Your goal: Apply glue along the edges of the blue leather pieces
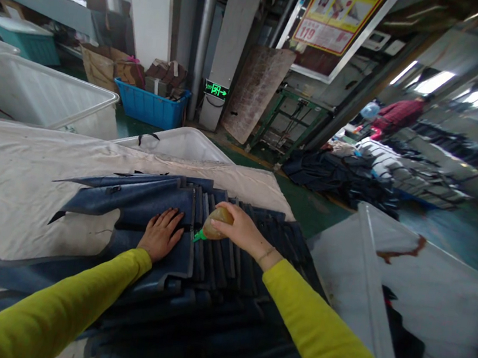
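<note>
My right hand is wrapped round a squeeze bottle with yellowish-brown contents and a green nozzle. The bottle is tilted, its tip pointing down and left at the edge of a dark blue fabric piece. Whether the tip touches the cloth I cannot tell. Flat on that same piece lies my left hand, fingers spread, just left of the nozzle. Under and beside both hands, several similar blue pieces with dark edging overlap in a fanned row.
A cream cloth covers the work surface. White bins stand at the right and far left. Beyond are a blue crate, a leaning board and heaped dark fabric. A person in a red top bends in the background.
</note>
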A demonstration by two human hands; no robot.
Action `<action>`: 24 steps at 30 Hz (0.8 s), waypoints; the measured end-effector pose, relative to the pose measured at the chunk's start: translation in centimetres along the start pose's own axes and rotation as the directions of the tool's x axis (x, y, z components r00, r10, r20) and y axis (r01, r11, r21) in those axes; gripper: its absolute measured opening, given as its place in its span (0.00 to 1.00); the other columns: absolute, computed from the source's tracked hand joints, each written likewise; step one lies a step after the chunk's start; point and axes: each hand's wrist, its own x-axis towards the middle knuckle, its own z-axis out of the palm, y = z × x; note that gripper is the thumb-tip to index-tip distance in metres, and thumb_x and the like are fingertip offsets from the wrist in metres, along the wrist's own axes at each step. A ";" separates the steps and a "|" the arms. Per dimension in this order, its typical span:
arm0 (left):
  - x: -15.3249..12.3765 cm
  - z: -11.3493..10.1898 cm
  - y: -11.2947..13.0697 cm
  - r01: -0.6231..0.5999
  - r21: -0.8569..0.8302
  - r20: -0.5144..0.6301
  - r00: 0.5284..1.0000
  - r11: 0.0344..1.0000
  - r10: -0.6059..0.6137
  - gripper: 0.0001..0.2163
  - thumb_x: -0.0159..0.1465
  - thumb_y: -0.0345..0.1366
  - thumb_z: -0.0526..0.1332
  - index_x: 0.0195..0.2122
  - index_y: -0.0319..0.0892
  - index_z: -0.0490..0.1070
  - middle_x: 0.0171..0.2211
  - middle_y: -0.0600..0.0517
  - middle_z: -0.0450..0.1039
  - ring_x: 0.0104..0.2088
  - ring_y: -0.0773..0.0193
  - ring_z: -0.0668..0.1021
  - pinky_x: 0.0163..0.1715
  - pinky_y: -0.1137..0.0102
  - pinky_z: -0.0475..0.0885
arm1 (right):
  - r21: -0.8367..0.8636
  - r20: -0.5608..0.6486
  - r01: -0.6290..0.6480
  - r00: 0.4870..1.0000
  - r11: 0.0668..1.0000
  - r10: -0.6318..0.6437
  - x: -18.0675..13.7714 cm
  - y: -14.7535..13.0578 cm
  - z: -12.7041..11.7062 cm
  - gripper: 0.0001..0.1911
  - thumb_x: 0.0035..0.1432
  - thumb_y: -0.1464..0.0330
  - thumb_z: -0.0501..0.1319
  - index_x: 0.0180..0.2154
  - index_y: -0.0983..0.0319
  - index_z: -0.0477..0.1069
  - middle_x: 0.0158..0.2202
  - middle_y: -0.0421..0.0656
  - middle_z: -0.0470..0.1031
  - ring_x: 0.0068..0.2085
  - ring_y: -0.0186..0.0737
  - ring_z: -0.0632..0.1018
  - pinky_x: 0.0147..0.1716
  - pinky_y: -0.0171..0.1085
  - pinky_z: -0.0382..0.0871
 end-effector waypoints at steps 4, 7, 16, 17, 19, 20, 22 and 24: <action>-0.1 0.1 0.0 0.004 0.007 -0.002 1.000 1.000 -0.004 0.21 0.65 0.45 0.44 0.58 0.47 0.55 0.59 0.48 0.58 0.58 0.56 0.60 0.54 0.55 0.58 | -0.001 -0.063 -0.001 0.998 1.000 0.001 -0.2 0.0 0.3 0.22 0.50 0.63 0.61 0.47 0.62 0.65 0.45 0.46 0.69 0.47 0.41 0.70 0.50 0.42 0.61; -0.1 0.2 -0.1 -0.003 0.006 -0.001 1.000 1.000 0.003 0.21 0.65 0.45 0.44 0.58 0.47 0.55 0.59 0.48 0.57 0.59 0.57 0.59 0.54 0.55 0.58 | 0.008 -0.029 -0.006 1.000 1.000 0.006 -0.8 0.0 0.4 0.23 0.49 0.63 0.61 0.48 0.62 0.65 0.46 0.47 0.69 0.48 0.42 0.70 0.50 0.41 0.61; -0.1 0.4 0.0 0.004 0.006 -0.003 1.000 1.000 -0.004 0.21 0.65 0.44 0.45 0.58 0.47 0.55 0.59 0.48 0.57 0.59 0.57 0.59 0.55 0.56 0.57 | 0.190 0.188 -0.279 0.951 0.941 0.244 -3.2 0.1 -0.4 0.21 0.48 0.63 0.61 0.46 0.61 0.67 0.41 0.44 0.72 0.40 0.42 0.74 0.36 0.38 0.69; -0.1 0.3 0.0 0.006 0.006 -0.001 1.000 1.000 -0.006 0.21 0.65 0.45 0.45 0.58 0.47 0.55 0.59 0.48 0.57 0.59 0.57 0.59 0.55 0.55 0.57 | 0.201 0.174 -0.289 0.951 0.936 0.256 -3.3 0.1 -0.4 0.21 0.48 0.64 0.61 0.46 0.61 0.67 0.41 0.44 0.72 0.41 0.42 0.74 0.35 0.37 0.69; -0.1 0.2 0.1 0.006 0.008 0.001 1.000 1.000 -0.006 0.21 0.65 0.45 0.45 0.58 0.47 0.54 0.59 0.48 0.56 0.59 0.57 0.59 0.54 0.55 0.57 | 0.228 0.175 -0.321 0.942 0.919 0.286 -3.4 0.2 -0.3 0.22 0.47 0.64 0.62 0.46 0.60 0.66 0.42 0.44 0.72 0.40 0.42 0.74 0.31 0.35 0.70; -0.1 0.2 0.2 0.004 0.009 -0.001 1.000 1.000 -0.004 0.21 0.65 0.45 0.45 0.58 0.47 0.55 0.59 0.48 0.57 0.59 0.57 0.59 0.54 0.55 0.58 | 0.247 0.199 -0.351 0.931 0.903 0.307 -3.5 0.2 -0.3 0.23 0.47 0.64 0.62 0.47 0.60 0.66 0.42 0.45 0.71 0.39 0.42 0.74 0.27 0.33 0.69; -0.1 0.1 0.3 -0.003 0.009 -0.002 1.000 1.000 0.003 0.21 0.65 0.45 0.45 0.58 0.47 0.55 0.59 0.48 0.57 0.59 0.57 0.59 0.54 0.55 0.57 | 0.294 0.275 -0.415 0.900 0.861 0.340 -3.9 0.2 -0.3 0.23 0.48 0.63 0.61 0.48 0.59 0.65 0.41 0.45 0.71 0.36 0.41 0.74 0.21 0.30 0.67; -0.1 0.1 0.3 -0.003 0.008 -0.003 1.000 1.000 0.003 0.21 0.65 0.45 0.45 0.58 0.47 0.55 0.59 0.48 0.57 0.59 0.57 0.59 0.55 0.55 0.57 | 0.335 0.324 -0.441 0.884 0.833 0.337 -4.4 0.3 -0.4 0.23 0.48 0.62 0.61 0.47 0.59 0.65 0.41 0.45 0.71 0.34 0.40 0.74 0.17 0.29 0.65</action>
